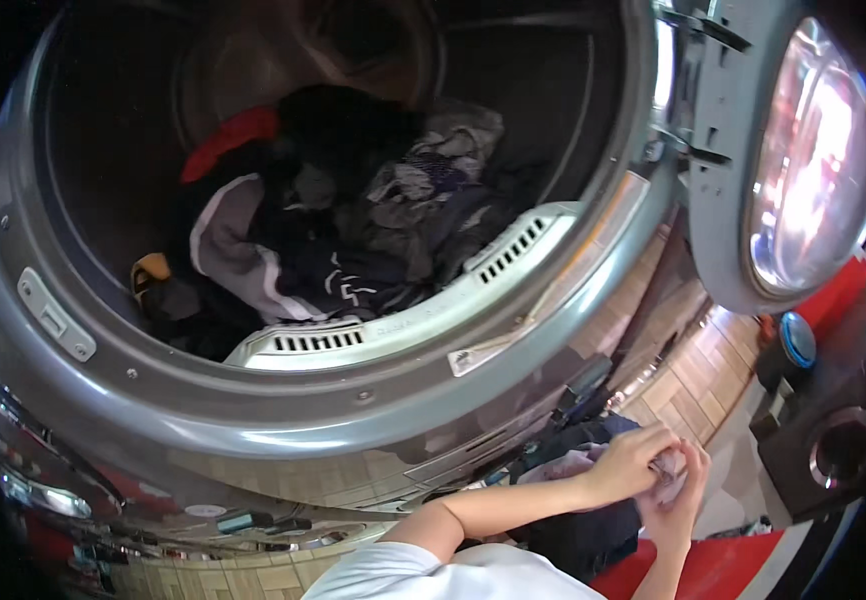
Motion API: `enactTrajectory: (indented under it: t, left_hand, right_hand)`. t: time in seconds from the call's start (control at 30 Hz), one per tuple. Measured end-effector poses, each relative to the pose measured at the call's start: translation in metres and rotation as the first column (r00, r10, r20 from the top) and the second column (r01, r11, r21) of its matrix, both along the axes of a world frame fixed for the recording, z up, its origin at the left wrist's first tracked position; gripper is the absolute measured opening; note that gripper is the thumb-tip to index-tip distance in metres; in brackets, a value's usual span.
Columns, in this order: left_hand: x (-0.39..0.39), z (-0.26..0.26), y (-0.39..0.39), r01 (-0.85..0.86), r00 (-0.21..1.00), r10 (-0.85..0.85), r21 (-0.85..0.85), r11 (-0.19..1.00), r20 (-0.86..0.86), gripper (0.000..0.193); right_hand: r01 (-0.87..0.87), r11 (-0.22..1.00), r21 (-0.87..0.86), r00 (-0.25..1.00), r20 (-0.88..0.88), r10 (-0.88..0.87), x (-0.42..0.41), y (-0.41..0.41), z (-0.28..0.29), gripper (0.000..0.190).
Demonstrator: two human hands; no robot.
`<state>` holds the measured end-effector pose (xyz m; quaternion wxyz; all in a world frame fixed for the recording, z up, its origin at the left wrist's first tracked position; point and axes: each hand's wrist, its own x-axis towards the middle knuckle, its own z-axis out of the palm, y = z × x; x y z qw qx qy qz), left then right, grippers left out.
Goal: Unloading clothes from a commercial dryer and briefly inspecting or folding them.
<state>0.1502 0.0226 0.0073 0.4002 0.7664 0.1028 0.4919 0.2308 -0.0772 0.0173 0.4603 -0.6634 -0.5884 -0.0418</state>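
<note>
To the lower right of the dryer's opening, my left hand (632,463) and my right hand (674,499) meet with fingers curled around a small pale pinkish-grey cloth (671,472). The fingers cover much of it, so its kind is unclear. Just beneath and left of my hands are dark garments (583,536) and a pinkish garment (560,466). Before me, the front-loading dryer's drum (118,150) holds a heap of clothes. A grey garment with a white edge (230,240), a red cloth (230,139) and a grey patterned cloth (410,184) show among dark clothing (343,127).
The dryer's round-windowed door (725,195) hangs open at right. Slotted vent grilles (320,341) line the opening's lower lip. Beyond lie wood-patterned flooring (703,375), a dark box with a round opening (800,450) and a blue-topped round object (799,340).
</note>
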Motion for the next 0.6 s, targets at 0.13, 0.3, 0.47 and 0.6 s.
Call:
enactTrajectory:
  t: [0.13, 0.3, 0.47, 0.6]
  left_hand:
    - [-0.004, -0.005, 0.008, -0.072, 0.997, 0.072, 0.045, 0.996, 0.015, 0.025]
    - [-0.016, -0.031, 0.024, -0.202, 0.978, 0.208, 0.113, 0.973, -0.036, 0.028]
    - [-0.015, 0.004, 0.005, 0.236, 0.972, -0.220, -0.321, 0.917, 0.085, 0.017]
    - [-0.050, 0.051, 0.035, 0.007, 0.971, 0.014, -0.088, 0.996, 0.240, 0.011]
  right_hand:
    - [-0.018, 0.998, 0.057, 0.998, -0.055, 0.021, -0.011, 0.017, -0.039, 0.071]
    - [0.120, 0.934, 0.338, 0.730, -0.667, 0.148, 0.063, -0.009, -0.066, 0.015]
    - [-0.332, 0.903, -0.272, 0.912, -0.336, 0.234, 0.035, 0.002, -0.034, 0.082]
    - [-0.320, 0.897, -0.304, 0.899, -0.396, 0.186, 0.019, 0.027, -0.099, 0.032]
